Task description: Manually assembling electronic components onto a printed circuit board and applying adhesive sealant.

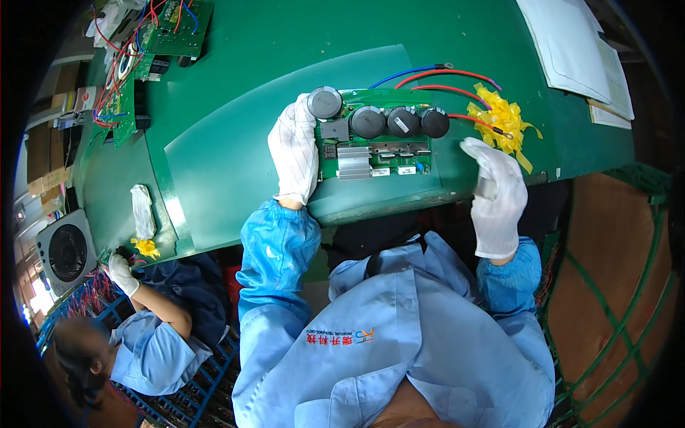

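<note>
A green circuit board point(389, 154) with several round black capacitors point(367, 122) and a silver heatsink point(354, 162) is in front of me at the table's near edge. White-gloved, my left hand point(294, 151) grips its left end. Red wires point(457, 73) and a blue wire point(403, 73) with ring terminals run from the board's far and right sides. My right hand point(499, 192), also gloved, is off the board to the right, its fingers loosely bent and nothing visible in them. Just beyond it lies a heap of yellow strips point(505, 118), which one red wire reaches.
More wired circuit boards point(175, 32) lie at the far left. White papers point(571, 50) rest at the far right of the green table point(300, 43). At left, a co-worker's gloved hand point(123, 274) works near a white glove point(143, 212) and a fan point(66, 251).
</note>
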### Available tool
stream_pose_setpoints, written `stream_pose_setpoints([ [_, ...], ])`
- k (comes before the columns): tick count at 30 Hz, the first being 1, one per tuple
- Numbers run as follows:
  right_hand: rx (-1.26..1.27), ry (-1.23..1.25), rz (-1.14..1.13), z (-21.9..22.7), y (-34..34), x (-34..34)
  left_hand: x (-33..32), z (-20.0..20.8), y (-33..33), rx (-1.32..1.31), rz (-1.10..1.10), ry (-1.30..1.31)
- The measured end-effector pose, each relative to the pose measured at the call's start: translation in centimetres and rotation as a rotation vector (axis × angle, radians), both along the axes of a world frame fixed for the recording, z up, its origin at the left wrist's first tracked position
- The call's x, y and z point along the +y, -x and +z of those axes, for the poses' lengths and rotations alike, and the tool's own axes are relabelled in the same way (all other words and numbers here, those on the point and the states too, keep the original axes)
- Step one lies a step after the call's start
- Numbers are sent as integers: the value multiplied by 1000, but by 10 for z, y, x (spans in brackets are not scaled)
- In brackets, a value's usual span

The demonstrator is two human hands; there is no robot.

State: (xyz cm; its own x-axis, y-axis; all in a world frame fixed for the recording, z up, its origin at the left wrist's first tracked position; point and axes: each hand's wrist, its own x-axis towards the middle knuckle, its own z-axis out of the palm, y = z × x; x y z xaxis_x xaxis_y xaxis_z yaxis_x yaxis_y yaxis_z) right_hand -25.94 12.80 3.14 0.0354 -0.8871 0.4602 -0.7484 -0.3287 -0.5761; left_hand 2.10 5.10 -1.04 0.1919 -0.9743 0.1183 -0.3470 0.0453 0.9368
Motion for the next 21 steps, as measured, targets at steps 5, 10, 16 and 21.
stream_pose_setpoints([
  [5, 94, -88, 375, 8, -29, 7, 2, 7, 5, 143, -21, -89],
  [10, 125, -160, 126, -1, -15, 11, 1, 9, 4, 64, -10, -49],
  [16, -209, -268, 192, 16, -19, 5, 1, 14, 5, 84, -19, -75],
  [21, 194, -288, 93, 8, -39, -2, 1, 16, 9, 106, -6, -55],
])
